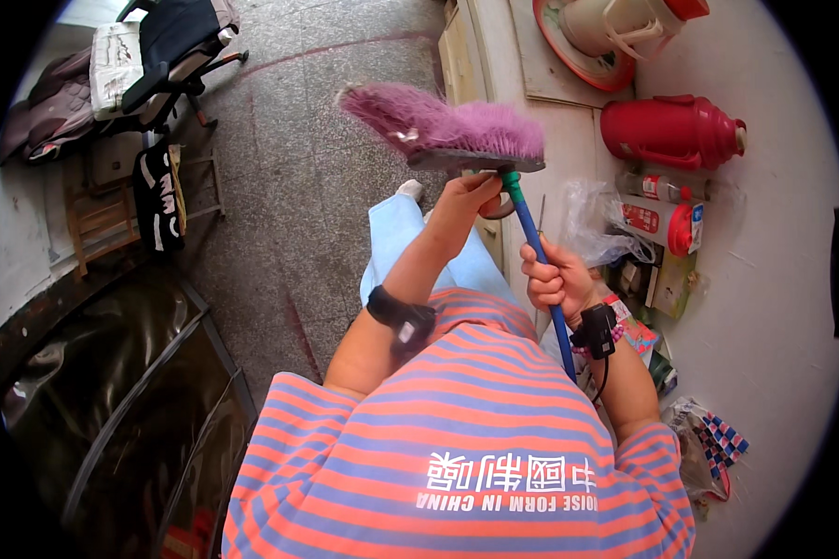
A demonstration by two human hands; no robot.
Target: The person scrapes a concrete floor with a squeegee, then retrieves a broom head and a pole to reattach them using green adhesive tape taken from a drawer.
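A broom [485,135] with pinkish-purple bristles is held up in front of me, head uppermost and bristles pointing away. Its blue handle [557,321] slants down toward my right side and meets the head at a green collar [511,181]. My right hand [559,278] is wrapped round the handle below the collar. Close under the dark base of the head, my left hand [469,203] grips the broom beside the collar; its fingertips are partly hidden. Small pale bits show among the bristles at the left. A black band sits on each wrist.
Along the right stand a red thermos [671,132], a lidded container [660,222], a plastic bag [595,222] and a pale jug [615,26] on a tray. At left are a black office chair [172,56], a wooden folding chair [107,224] and a dark plastic-covered frame [112,391].
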